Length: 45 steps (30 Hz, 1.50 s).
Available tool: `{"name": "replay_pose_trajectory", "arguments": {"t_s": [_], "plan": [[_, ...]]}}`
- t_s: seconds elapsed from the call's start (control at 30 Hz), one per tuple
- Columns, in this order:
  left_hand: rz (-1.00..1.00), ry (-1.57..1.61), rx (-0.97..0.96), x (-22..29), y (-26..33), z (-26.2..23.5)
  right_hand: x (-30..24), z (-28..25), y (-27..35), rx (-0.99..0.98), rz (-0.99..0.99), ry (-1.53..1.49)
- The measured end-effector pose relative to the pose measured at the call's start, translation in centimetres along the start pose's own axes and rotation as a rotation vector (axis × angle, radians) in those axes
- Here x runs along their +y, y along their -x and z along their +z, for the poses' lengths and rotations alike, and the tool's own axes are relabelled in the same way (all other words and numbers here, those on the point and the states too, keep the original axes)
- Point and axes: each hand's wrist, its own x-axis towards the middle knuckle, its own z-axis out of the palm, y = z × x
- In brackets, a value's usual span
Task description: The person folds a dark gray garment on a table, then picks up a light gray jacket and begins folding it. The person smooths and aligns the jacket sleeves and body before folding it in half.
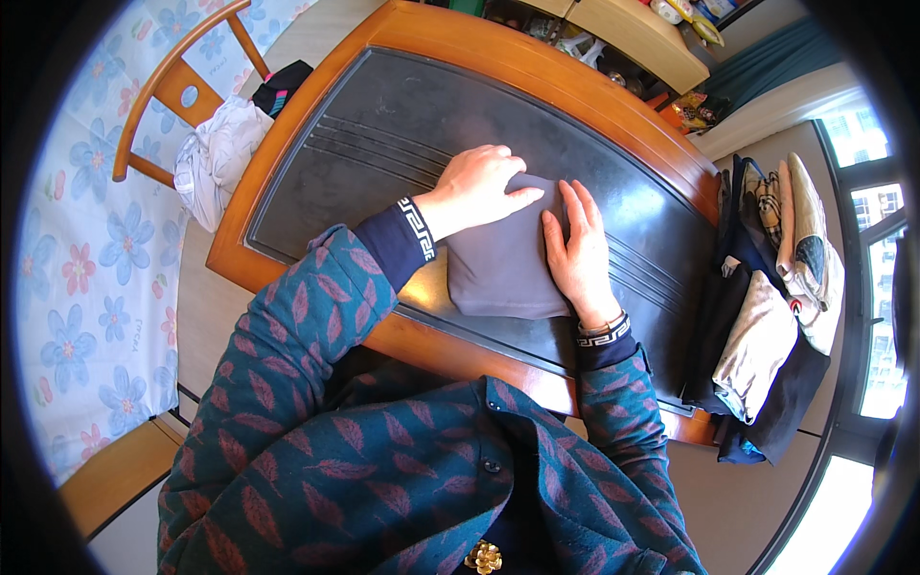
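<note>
A grey piece of cloth (503, 268), folded into a compact block, lies on the dark tabletop in front of me. My left hand (482, 192) is at its far left corner, fingers bent around the far edge and thumb stretched over the top. Some of the left fingertips are hidden by the hand and cloth. Along the right edge of the cloth rests my right hand (582, 257), its fingers long and nearly straight, pointing away from me, with the thumb beside them. What kind of garment the cloth is does not show.
The table (412, 96) has a raised orange wooden rim. Stacked folded clothes (762, 326) hang over its right end. A wooden chair (177, 91) at the far left carries white clothing (220, 158). Beyond the table stands a wooden cabinet (642, 43); windows are at right.
</note>
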Motion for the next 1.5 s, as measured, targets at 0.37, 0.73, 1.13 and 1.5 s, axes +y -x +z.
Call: {"name": "replay_pose_trajectory", "arguments": {"t_s": [0.37,0.73,1.13,1.5], "plan": [[0.009,0.087,0.027,0.6,-0.2,-0.9,-0.1,-0.2,-0.1,0.011,0.016,-0.075],[0.182,0.175,-0.045,1.4,0.1,-0.2,-0.1,-0.8,-0.5,0.007,0.052,-0.148],[0.160,0.266,-0.025,1.7,0.2,-0.2,0.1,-0.4,-0.5,0.106,-0.047,-0.073],[0.073,0.396,-0.168,1.3,-0.1,-0.6,-0.7,-1.2,-0.6,0.141,0.011,-0.069]]}}
